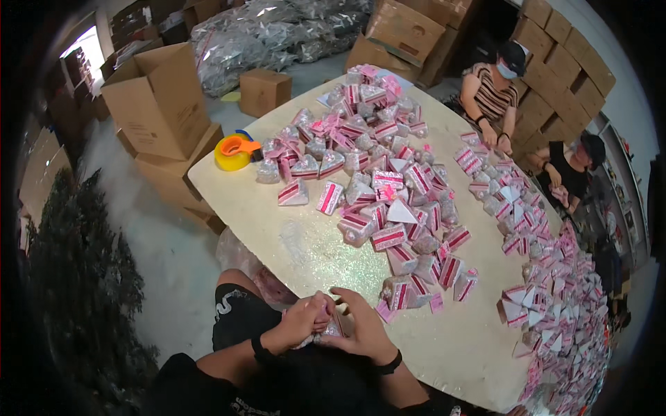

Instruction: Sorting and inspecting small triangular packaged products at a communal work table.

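Observation:
Close to my body at the near table edge, my left hand (305, 321) is closed around a small wedge-shaped packet (334, 327), shiny and pinkish, mostly covered by the fingers. My right hand (366, 334) curves beside it, thumb and fingers apart, the thumb close against the packet; whether it touches is hard to tell. Ahead of both hands, many similar wedge packets (388, 236) lie heaped on the table. They look like cake slices, with white and pink striped sides, clear glittery wrapping and pink tags.
The cream table (312, 256) has glitter scattered near me. A yellow tape roll (232, 152) with an orange part lies at its left edge. Open cartons (156, 104) stand to the left. Another long heap (555, 298) lines the right, where two people (491, 93) sit working.

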The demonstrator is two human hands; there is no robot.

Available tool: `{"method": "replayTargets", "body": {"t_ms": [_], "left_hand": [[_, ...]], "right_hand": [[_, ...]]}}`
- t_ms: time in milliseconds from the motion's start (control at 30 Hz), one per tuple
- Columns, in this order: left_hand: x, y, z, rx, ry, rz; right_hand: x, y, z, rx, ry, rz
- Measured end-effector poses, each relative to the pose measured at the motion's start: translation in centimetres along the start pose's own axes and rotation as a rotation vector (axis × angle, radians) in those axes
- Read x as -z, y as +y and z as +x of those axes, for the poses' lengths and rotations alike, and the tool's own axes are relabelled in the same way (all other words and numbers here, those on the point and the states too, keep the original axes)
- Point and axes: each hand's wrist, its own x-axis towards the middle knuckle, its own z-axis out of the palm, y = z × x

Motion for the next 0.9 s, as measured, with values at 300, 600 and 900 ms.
{"method": "replayTargets", "body": {"t_ms": [300, 600, 900], "left_hand": [[1.1, 2.0, 1.3, -0.062, -0.027, -0.075], [-1.5, 2.4, 4.2, -0.185, 0.035, -0.003], [-4.2, 2.9, 7.2, -0.250, -0.056, 0.123]], "right_hand": [[1.4, 3.9, -3.1, -0.468, 0.286, -0.442], [7.2, -9.2, -8.7, 0.424, 0.519, -0.107], [7.4, -15.1, -7.0, 0.586, 0.610, 0.199]]}}
